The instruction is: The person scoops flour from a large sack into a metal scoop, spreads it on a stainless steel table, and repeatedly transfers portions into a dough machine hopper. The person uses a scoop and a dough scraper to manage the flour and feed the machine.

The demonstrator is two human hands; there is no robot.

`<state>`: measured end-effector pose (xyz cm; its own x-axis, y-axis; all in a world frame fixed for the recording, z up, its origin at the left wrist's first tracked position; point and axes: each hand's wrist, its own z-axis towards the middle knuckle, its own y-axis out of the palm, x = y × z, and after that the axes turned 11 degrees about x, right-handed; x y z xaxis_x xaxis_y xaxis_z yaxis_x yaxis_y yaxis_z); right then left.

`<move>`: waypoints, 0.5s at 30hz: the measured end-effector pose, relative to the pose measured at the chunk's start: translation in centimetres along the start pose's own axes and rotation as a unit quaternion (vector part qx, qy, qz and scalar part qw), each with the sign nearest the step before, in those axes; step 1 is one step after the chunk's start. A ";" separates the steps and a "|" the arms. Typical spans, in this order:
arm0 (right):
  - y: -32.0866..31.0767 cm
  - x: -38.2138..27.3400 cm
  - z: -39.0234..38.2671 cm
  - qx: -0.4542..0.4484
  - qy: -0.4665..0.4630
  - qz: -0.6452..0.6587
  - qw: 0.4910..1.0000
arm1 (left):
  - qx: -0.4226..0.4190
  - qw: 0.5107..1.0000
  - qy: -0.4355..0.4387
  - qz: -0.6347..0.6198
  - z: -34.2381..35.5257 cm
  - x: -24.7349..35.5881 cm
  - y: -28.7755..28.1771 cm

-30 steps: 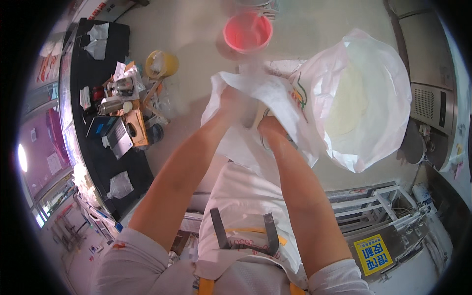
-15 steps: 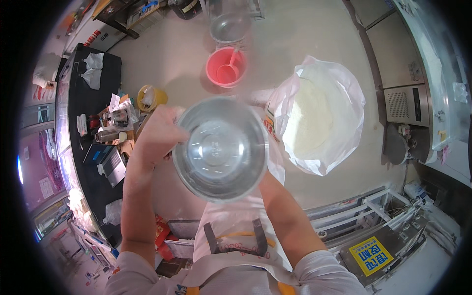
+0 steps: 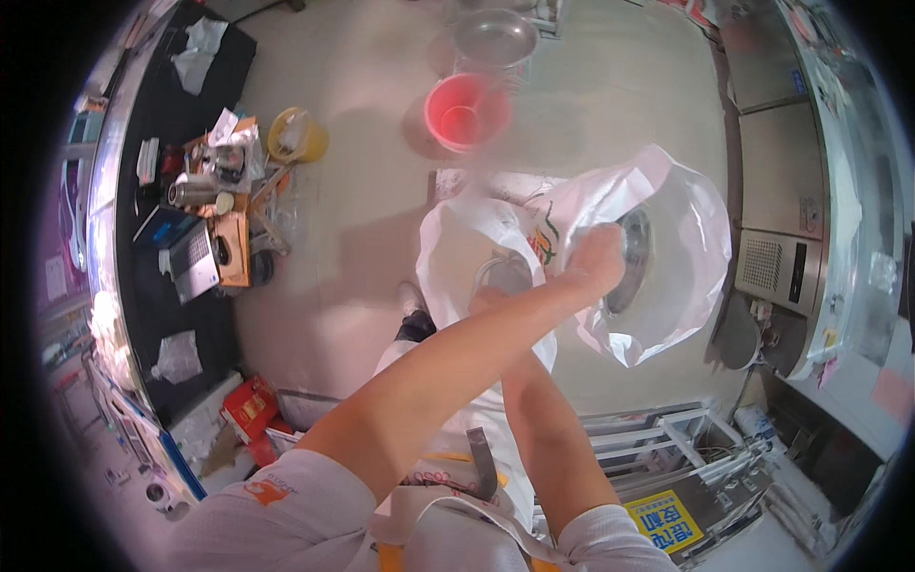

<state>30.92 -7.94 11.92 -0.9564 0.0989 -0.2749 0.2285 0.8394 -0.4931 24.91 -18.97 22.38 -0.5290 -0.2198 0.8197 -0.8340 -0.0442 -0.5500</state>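
Note:
My left hand (image 3: 598,259) reaches across to the right, over my right forearm. Its fingers are closed on the rim of a metal bowl (image 3: 633,265), which is tilted down inside the right white sack (image 3: 703,214). Pale white powder shows in that sack around the bowl. My right hand (image 3: 490,297) is at the mouth of the left white sack (image 3: 440,250), with its fingers mostly hidden behind my left forearm. Beside it, in the sack, a grey rounded shape (image 3: 507,274) is visible; I cannot tell what it is.
A pink bucket (image 3: 467,112) stands beyond the sacks, with a metal basin (image 3: 496,38) behind it. To the left are a yellow bin (image 3: 310,143) and a black counter (image 3: 152,315) holding a laptop (image 3: 195,262). A white metal rack (image 3: 658,434) is near right.
The metal bowl has gone from in front of me down into the right sack with my left hand. My right hand now shows over the left sack. The view has shifted left.

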 end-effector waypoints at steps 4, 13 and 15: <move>1.6 -0.3 1.8 0.038 0.009 -0.031 0.999 | -0.123 0.991 0.017 0.054 -0.7 0.9 -0.8; 6.2 0.2 12.7 0.188 -0.059 -0.024 0.980 | 0.211 0.954 -0.098 0.190 -10.6 -8.6 -18.1; 7.1 -1.0 15.8 0.190 -0.068 -0.027 0.979 | 0.210 0.962 -0.122 0.123 -11.1 -12.9 -20.4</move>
<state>36.37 -10.53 -4.35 -0.9419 -0.0333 -0.3344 0.2543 0.5796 -0.7742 46.99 -4.38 24.76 -0.6065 -0.4940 0.6229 -0.5247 -0.3399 -0.7805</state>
